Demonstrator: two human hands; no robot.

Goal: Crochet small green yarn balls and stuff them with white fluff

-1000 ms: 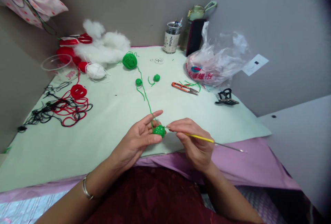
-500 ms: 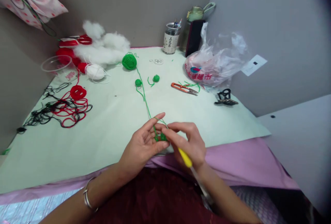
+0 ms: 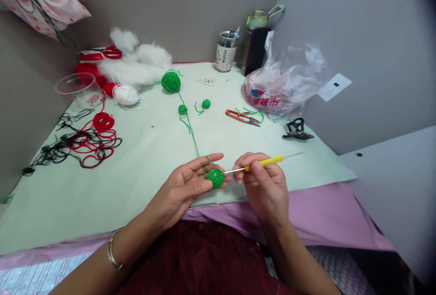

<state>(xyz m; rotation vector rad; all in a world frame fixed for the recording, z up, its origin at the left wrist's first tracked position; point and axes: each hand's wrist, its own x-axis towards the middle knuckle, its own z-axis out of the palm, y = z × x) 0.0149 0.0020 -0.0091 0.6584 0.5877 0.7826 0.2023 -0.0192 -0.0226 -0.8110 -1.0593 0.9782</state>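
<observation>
Between the thumb and fingers of my left hand [image 3: 184, 184] is a small round green crochet piece [image 3: 215, 178]. Green yarn [image 3: 193, 138] runs from the green yarn ball [image 3: 170, 81] down to the left fingers. My right hand [image 3: 267, 184] is closed round the yellow handle of a crochet hook [image 3: 269, 162]. The hook's thin metal shaft points left, and its tip meets the right side of the green piece. Two smaller green crochet balls with yarn tails, a left one [image 3: 183, 110] and a right one [image 3: 206, 103], lie beyond my hands.
Orange thread snips [image 3: 242, 117] lie beside green yarn scraps. A black hair claw [image 3: 297, 129] and a plastic bag [image 3: 282, 84] are at right. White stuffing [image 3: 136, 61], a white yarn ball [image 3: 125, 95] and tangled black and red yarn [image 3: 85, 143] are at left. Behind stands a pen jar [image 3: 225, 52].
My right hand has moved right and turned, so the hook now lies nearly level. The green crochet piece has come into fuller view in my left fingers.
</observation>
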